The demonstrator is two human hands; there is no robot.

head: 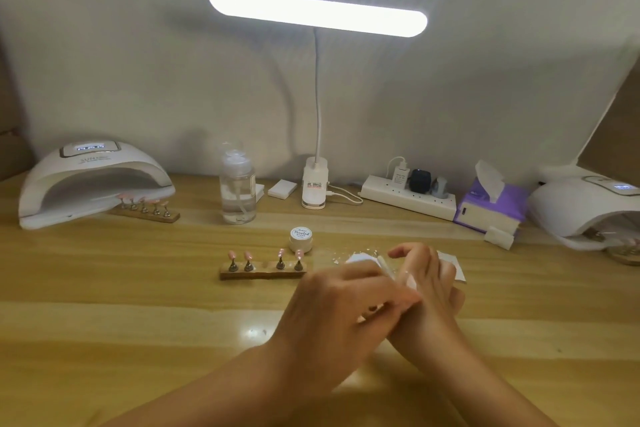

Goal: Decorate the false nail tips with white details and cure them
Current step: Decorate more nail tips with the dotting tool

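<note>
A wooden stand near the table's middle carries several pink nail tips on metal pegs, with one slot in the middle bare. Behind it sits a small white gel jar with its lid on. My hands meet just right of the stand. My left hand has its fingers curled and pinches a small dark-based holder, mostly hidden. My right hand curls beside it and appears to hold a thin white brush that sticks up between the hands. A white sheet lies under them.
A white curing lamp stands at the back left, with a second stand of pink tips at its mouth. Another lamp is at the far right. A clear pump bottle, desk lamp base, power strip and tissue pack line the back.
</note>
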